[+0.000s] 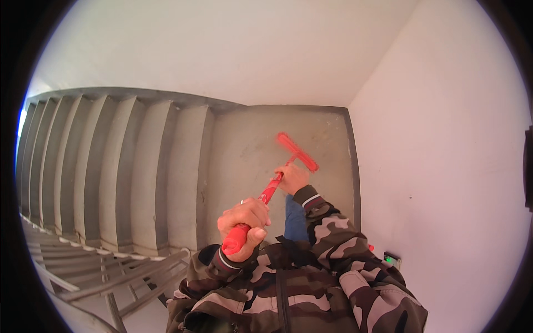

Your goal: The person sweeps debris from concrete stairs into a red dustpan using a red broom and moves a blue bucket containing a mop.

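Observation:
I hold a red broom by its handle (270,192), which slants away from my body. My left hand (245,222) is wrapped around the handle near its capped top end, and a ring shows on one finger. Further down, close to the head, my right hand (294,179) grips the same handle. The wide bristled broom head (297,152) lies at an angle over the grey landing floor (245,141). Whether its bristles touch the floor, I cannot tell.
Several concrete steps (150,175) adjoin the landing on the left. Metal railings (125,287) run along the lower left. White walls (433,158) with a dark skirting band (354,175) bound the landing. A small green-lit device (391,260) is on the right wall.

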Tool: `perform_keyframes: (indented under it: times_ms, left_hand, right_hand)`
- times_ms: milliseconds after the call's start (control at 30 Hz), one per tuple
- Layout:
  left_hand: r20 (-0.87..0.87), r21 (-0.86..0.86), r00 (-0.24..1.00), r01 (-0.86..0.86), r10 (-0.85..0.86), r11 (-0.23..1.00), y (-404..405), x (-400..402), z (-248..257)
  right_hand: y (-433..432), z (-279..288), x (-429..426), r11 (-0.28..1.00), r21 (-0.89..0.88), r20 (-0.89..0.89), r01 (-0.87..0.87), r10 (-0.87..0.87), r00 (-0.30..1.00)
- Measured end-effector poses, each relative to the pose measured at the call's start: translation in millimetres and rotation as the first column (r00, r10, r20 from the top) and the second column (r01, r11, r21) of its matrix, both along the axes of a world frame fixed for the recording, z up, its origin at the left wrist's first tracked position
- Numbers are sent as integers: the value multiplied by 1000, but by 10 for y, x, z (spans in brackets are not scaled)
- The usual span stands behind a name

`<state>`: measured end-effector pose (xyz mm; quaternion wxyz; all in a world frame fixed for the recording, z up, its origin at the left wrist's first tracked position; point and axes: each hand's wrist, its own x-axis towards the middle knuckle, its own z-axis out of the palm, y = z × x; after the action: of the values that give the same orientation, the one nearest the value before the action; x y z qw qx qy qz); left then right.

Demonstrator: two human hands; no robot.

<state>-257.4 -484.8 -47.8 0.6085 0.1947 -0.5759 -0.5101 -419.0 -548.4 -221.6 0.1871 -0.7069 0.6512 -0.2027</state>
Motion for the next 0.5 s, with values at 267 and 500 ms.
perform_keyframes:
  times_ms: [267,500]
  left_hand:
    - [-46,342,993,119,-110,932,-2187,-956,-362]
    - [40,599,991,78,-128,797,-3726,-1619,-1102]
  right_hand:
    - [-1737,-895,-1399,996,63,91,59,-65,994]
    - [-3009,-1673,-2280,953,138,122,269,-286,951]
